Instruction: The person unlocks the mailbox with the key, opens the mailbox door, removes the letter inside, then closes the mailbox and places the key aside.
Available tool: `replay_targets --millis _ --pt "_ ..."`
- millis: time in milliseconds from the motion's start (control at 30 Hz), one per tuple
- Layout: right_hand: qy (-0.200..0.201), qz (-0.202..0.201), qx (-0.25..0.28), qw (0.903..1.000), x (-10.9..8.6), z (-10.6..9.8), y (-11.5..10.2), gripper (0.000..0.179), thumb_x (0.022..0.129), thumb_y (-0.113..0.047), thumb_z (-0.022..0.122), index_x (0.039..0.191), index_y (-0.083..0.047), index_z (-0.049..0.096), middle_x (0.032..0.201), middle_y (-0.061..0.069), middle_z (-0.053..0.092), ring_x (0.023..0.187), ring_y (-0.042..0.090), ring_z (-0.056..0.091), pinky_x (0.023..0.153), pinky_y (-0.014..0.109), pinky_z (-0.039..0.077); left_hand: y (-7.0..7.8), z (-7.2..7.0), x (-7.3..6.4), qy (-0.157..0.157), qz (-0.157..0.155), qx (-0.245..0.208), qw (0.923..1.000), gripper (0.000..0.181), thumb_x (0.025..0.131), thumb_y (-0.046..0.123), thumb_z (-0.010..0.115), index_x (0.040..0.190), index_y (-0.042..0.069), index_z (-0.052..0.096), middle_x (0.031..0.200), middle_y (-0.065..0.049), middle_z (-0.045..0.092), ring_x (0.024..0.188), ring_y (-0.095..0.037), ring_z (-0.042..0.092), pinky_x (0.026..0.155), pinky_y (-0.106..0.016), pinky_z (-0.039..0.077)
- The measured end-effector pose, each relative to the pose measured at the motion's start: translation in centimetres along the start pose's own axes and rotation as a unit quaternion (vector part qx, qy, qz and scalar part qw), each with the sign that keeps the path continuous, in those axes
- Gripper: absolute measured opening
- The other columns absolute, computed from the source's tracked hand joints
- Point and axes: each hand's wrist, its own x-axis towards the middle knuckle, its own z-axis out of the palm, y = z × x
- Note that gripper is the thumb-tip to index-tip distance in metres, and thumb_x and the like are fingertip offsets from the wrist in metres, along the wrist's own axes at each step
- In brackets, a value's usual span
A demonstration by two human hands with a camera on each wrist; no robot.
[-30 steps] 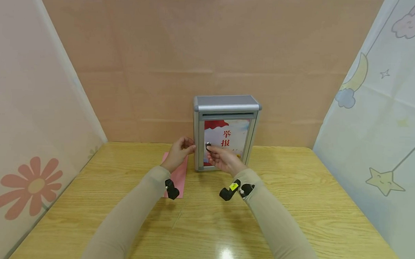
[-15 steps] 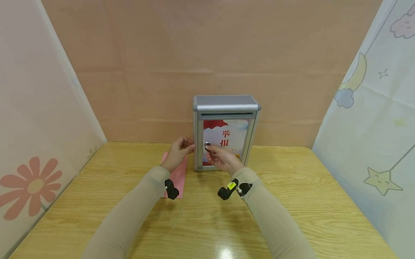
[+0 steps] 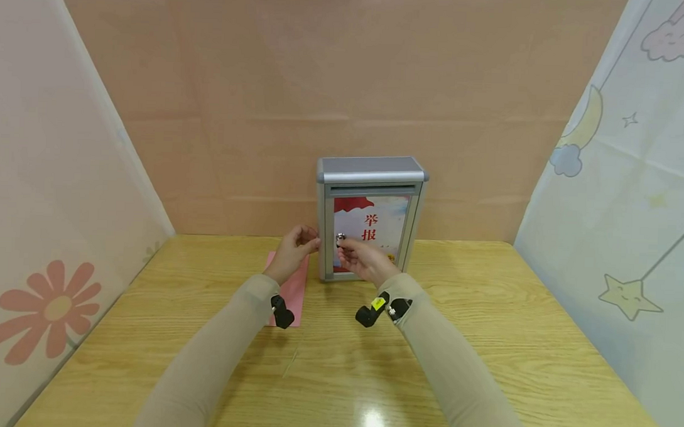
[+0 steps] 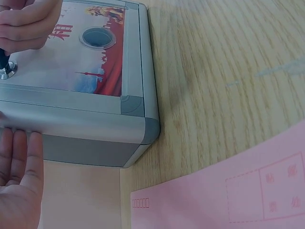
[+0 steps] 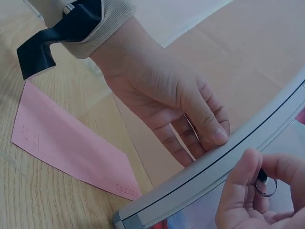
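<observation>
A grey metal letter box (image 3: 375,167) stands upright on the table, with a slot near its top and a red-and-white printed front panel (image 3: 395,218). My right hand (image 3: 367,262) pinches a black-headed key (image 5: 261,176) between thumb and fingertips; a small metal ring (image 5: 270,192) hangs from it. The key is at the round silver lock (image 4: 8,70) on the front panel. My left hand (image 3: 288,255) steadies the box's left side: the thumb rests at the front edge and the straight fingers (image 4: 33,157) lie against the side wall.
A pink envelope (image 3: 295,293) lies flat on the wooden table (image 3: 462,343), left of the box and partly under my left wrist. A brown backdrop (image 3: 237,141) rises behind the box, and printed cloth walls (image 3: 614,204) flank the table.
My right wrist has turned slightly and shifted a little left, its fingers still on the key. The left hand keeps its place against the box, which stays closed.
</observation>
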Motion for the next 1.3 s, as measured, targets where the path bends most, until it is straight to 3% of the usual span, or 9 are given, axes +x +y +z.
replay_targets --millis 167,367,467,600,700,833,933,1167,1300 --pt "-0.001 -0.009 -0.013 0.9999 -0.1 0.0 0.0 0.008 0.099 -0.008 0.051 0.093 -0.005 0.054 0.072 0.001 0.058 0.06 0.006 0.056 0.057 0.015 0.05 0.0 0.0 0.1 0.001 0.003 0.005 1.0 0.02 0.095 0.006 0.06 0.111 -0.004 0.054 0.1 -0.013 0.057 0.09 -0.017 0.058 0.092 -0.045 0.054" --pt "0.035 -0.029 -0.069 0.9966 -0.4 0.5 0.2 0.008 0.098 -0.009 0.055 0.098 -0.002 0.057 0.077 0.003 0.058 0.065 0.008 0.056 0.06 0.017 0.052 -0.2 -0.1 0.1 -0.002 -0.001 0.012 0.9999 0.024 0.095 0.01 0.061 0.113 -0.004 0.054 0.102 -0.013 0.057 0.094 -0.023 0.058 0.094 -0.049 0.052" --pt "0.045 -0.035 -0.083 0.9949 -0.5 0.6 0.2 0.009 0.097 -0.01 0.056 0.099 -0.001 0.059 0.078 0.004 0.059 0.066 0.008 0.057 0.061 0.018 0.052 -0.2 -0.2 0.1 -0.005 -0.006 0.012 0.9999 0.026 0.095 0.01 0.061 0.115 -0.005 0.054 0.103 -0.014 0.057 0.097 -0.029 0.058 0.092 -0.042 0.054" --pt "0.038 -0.038 -0.055 0.997 -0.6 0.4 0.3 0.008 0.097 -0.008 0.056 0.097 -0.001 0.059 0.076 0.003 0.06 0.064 0.008 0.058 0.06 0.017 0.053 0.1 -0.3 0.0 -0.013 -0.012 0.008 0.9998 0.025 0.096 0.007 0.059 0.115 -0.008 0.053 0.105 -0.018 0.057 0.101 -0.037 0.057 0.084 -0.025 0.056" --pt "0.02 -0.036 -0.016 0.999 -0.6 0.1 0.4 0.006 0.097 -0.006 0.055 0.095 -0.002 0.059 0.074 0.004 0.062 0.064 0.008 0.06 0.06 0.017 0.053 1.2 -0.3 -0.5 -0.018 -0.011 0.007 0.9998 0.024 0.096 0.004 0.058 0.115 -0.01 0.052 0.105 -0.021 0.056 0.102 -0.04 0.056 0.08 -0.02 0.055" --pt "0.007 -0.029 0.025 0.9992 -0.5 -0.1 0.6 0.007 0.098 -0.007 0.055 0.093 -0.003 0.059 0.075 0.005 0.063 0.063 0.008 0.061 0.059 0.017 0.053 2.5 -0.1 -1.2 -0.018 -0.001 0.013 0.9998 0.023 0.096 0.003 0.057 0.114 -0.011 0.052 0.104 -0.023 0.056 0.101 -0.039 0.056 0.084 -0.027 0.056" --pt "0.011 -0.031 0.029 0.999 -0.5 0.0 0.7 0.008 0.098 -0.008 0.055 0.093 -0.003 0.059 0.076 0.005 0.063 0.063 0.009 0.061 0.06 0.017 0.053 2.7 0.0 -1.3 -0.015 0.003 0.018 0.9997 0.022 0.096 0.003 0.057 0.114 -0.011 0.053 0.104 -0.024 0.056 0.099 -0.037 0.057 0.086 -0.032 0.056" --pt "0.023 -0.044 0.023 0.9985 -0.6 0.3 1.1 0.01 0.099 -0.01 0.053 0.099 -0.002 0.058 0.079 0.004 0.062 0.065 0.008 0.061 0.063 0.017 0.054 2.6 0.1 -1.3 -0.005 -0.001 0.03 0.9995 0.023 0.096 0.004 0.058 0.113 -0.01 0.053 0.104 -0.023 0.057 0.095 -0.028 0.057 0.081 -0.022 0.055" --pt "0.04 -0.061 0.019 0.9971 -0.6 0.6 1.4 0.011 0.099 -0.01 0.054 0.102 0.0 0.058 0.079 0.003 0.062 0.065 0.008 0.06 0.062 0.017 0.054 2.5 0.1 -1.3 0.0 -0.001 0.034 0.9994 0.023 0.096 0.005 0.058 0.113 -0.011 0.053 0.105 -0.024 0.057 0.097 -0.031 0.057 0.081 -0.022 0.055"
